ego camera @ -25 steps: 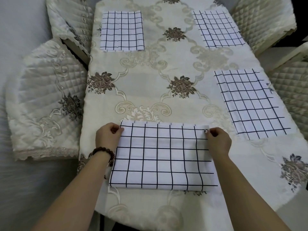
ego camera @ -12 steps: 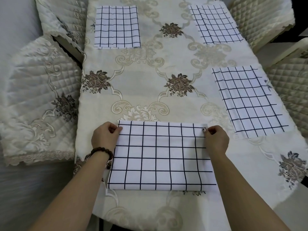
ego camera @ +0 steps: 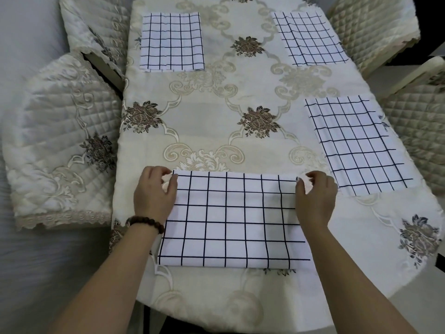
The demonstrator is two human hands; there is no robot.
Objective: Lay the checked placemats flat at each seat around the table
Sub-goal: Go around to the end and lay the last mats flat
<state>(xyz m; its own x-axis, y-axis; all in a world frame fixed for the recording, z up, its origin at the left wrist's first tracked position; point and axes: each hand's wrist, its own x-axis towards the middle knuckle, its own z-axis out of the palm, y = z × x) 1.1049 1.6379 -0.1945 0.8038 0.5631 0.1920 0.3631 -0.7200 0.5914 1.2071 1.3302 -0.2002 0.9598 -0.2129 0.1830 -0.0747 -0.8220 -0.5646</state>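
Four checked placemats sit on the table (ego camera: 216,131). Three are already flat: far-left placemat (ego camera: 171,42), far-right placemat (ego camera: 309,38) and right-side placemat (ego camera: 358,145), each near a padded chair.

The near placemat (ego camera: 231,218) is the one being worked. It lies at the table end closest to the person, long axis running left to right across their front, near edge just inside the table's rim. Its near edge looks thick and rounded, maybe a fold; can't tell for sure if it's doubled.

Left hand (ego camera: 154,194), bead bracelet (ego camera: 144,221) on the wrist, is at the far left corner with fingers curled, thumb on top, pinching the cloth. Right hand (ego camera: 315,198) mirrors it at the far right corner, also a curled pinch on the edge. One hand per corner, so neither is nearer; both are at the edge away from the body and spaced the full long side apart.

Judgement: final placing or squaring of this mat. Any next tug goes along the short axis, toward or away from the body, with both corners moving together to keep the grid square to the table end. Uneven pull would skew it, or bunch the slippery tablecloth underneath.

The left chair (ego camera: 60,141) has no mat in front of it, so that seat probably remains.
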